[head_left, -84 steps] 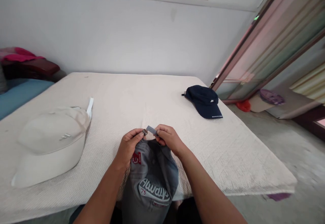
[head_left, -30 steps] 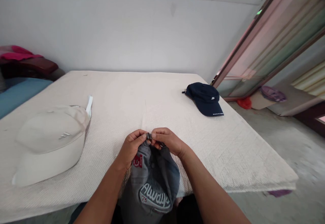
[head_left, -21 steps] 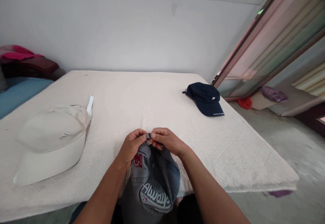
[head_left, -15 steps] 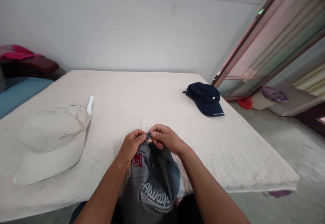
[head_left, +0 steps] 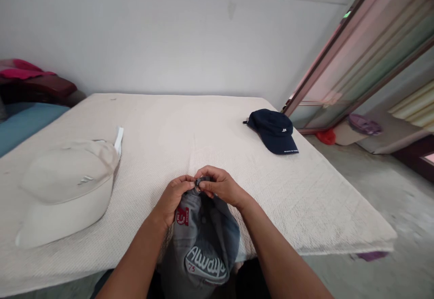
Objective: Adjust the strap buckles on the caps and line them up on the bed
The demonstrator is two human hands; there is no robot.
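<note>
A grey baseball cap [head_left: 185,240] with white lettering and a red patch hangs at the near edge of the table, its back strap turned upward. My left hand [head_left: 174,197] pinches the cap beside the small buckle at one end of the strap. My right hand [head_left: 222,186] is closed on the dark strap [head_left: 203,179] from the other side, thumb and fingers pressed together. The two hands nearly meet at the buckle. Fingers hide part of the strap, so how far it passes through the buckle cannot be made out.
A beige cap [head_left: 69,186] with a white strap end lies on the left of the cloth-covered table [head_left: 162,127]. At the right back sits a navy cap [head_left: 273,129]. Behind stands a pale wall [head_left: 152,41]; a blue cushion [head_left: 27,125] adjoins the left side.
My right fingers have shifted on the strap, and more of its dark length shows between the hands. The pale tag seen near the buckle is now mostly hidden.
</note>
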